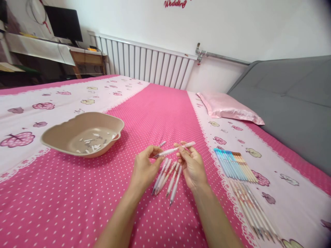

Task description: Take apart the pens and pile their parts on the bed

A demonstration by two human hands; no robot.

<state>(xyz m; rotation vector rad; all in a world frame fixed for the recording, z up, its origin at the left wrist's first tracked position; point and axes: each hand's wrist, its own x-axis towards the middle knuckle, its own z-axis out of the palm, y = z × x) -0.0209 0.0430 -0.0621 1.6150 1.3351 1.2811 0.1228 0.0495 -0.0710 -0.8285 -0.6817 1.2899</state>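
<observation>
A pale pink-white pen (170, 151) is held level between my two hands above the bed. My left hand (147, 165) pinches its tip end, and the fingers of my right hand (190, 160) close round its other half. Just below the hands, several similar pens (165, 179) lie side by side on the pink dotted sheet, tips toward me. Behind my left fingertips another small pen-like piece (162, 144) shows only in part.
To the left stands a beige basin (82, 136) with small white scraps inside. At right lie a row of blue and peach pens (235, 165) and a bundle of pale pens (254, 210). A pink pillow (229, 106) rests near the grey headboard (287, 100).
</observation>
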